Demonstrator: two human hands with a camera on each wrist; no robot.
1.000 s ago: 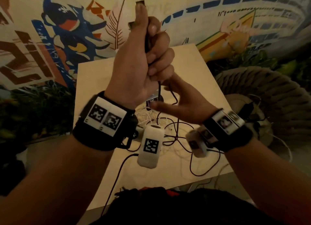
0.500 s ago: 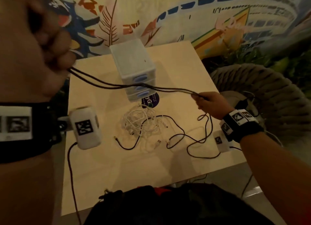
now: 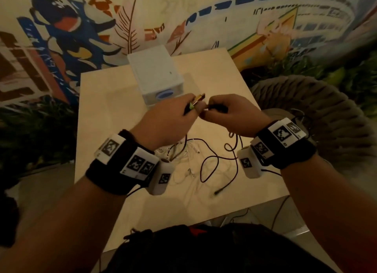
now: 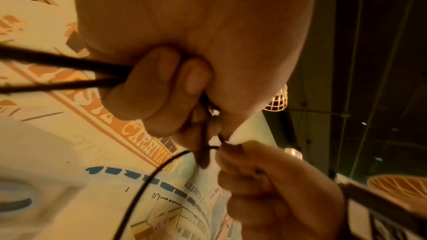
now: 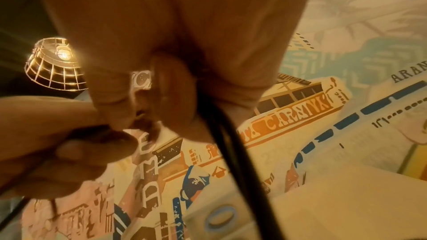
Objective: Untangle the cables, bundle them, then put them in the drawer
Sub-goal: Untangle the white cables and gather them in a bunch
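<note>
Both hands have closed together since earlier — left hand [image 3: 169,121] clamps the thin black cable [image 3: 216,162], metal plug [image 3: 199,98] pointing up-right; right hand [image 3: 234,114] fingers pinch it alongside.

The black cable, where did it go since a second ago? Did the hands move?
Yes. Half a second ago the hands held the black cable stretched wide apart. Now the left hand and right hand have come together in front of the drawer box, both gripping it, with a plug end sticking out. The white cables stayed piled on the table.
</note>
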